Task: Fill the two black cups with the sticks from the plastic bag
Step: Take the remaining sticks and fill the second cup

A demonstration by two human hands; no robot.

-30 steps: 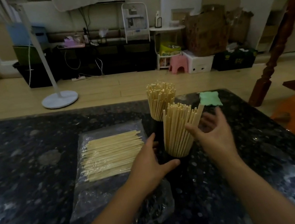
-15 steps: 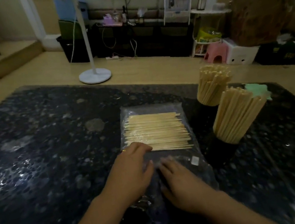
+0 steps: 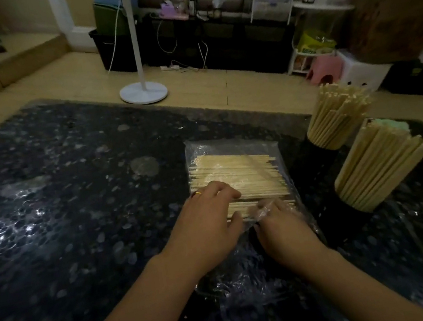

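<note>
The plastic bag (image 3: 235, 156) lies flat on the dark speckled bench (image 3: 72, 213), with a layer of pale sticks (image 3: 238, 175) inside it lying side by side, their length running left to right. To the right of the bag stand the two black cups, both already packed with leaning bundles: the far cup (image 3: 327, 144) near the bench's back edge and the near cup (image 3: 354, 210) closer to the person.

The left hand (image 3: 211, 228) rests on the near end of the bag, fingers curved down over the sticks through the film. The right hand (image 3: 281, 227) is just beside it, its fingertips (image 3: 263, 210) gathering crinkled plastic at the bag's near edge; whether this grip pinches the film alone or sticks as well cannot be told.

The sticks look thin, light and stiff, likely to roll and fan out if lifted loosely, and to snap if bent across a bundle. The film is soft and slippery, so it probably slides and bunches under pressure instead of giving purchase. A sound hold is likely around the middle of a small bundle, thumb opposite fingers, once the mouth of the bag is opened. Both cups look nearly full, so any added sticks would probably have to be worked in end-first between those already standing, while the cup is steadied against tipping.
</note>
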